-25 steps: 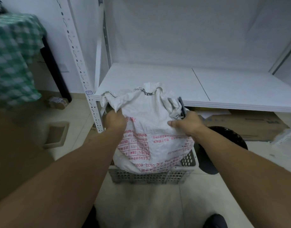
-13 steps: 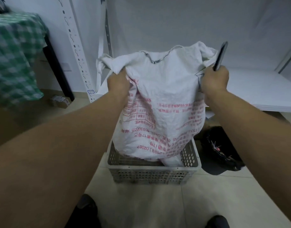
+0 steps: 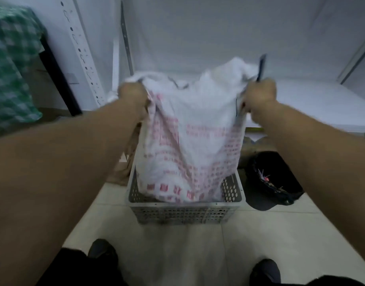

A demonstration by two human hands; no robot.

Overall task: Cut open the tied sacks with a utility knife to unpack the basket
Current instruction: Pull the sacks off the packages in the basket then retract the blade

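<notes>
A white woven sack [image 3: 194, 129] with red print hangs upright, its bottom still inside the grey perforated plastic basket [image 3: 183, 213] on the floor. My left hand [image 3: 133, 96] grips the sack's top left corner. My right hand [image 3: 260, 93] grips the top right corner and also holds a dark utility knife [image 3: 261, 67], which sticks up above my fist. A thin dark tie shows along the sack's top edge. The view is blurred by motion.
A white metal shelf [image 3: 313, 104] stands behind the basket, with a perforated upright post [image 3: 82, 54] at the left. A black bin [image 3: 272, 180] sits right of the basket. Green checked cloth [image 3: 10, 65] hangs at far left. My shoes [image 3: 103, 254] stand on the tiled floor.
Both hands have lifted the sack up out of the basket by its top corners, from resting low on it to hanging stretched. The knife now points upward.
</notes>
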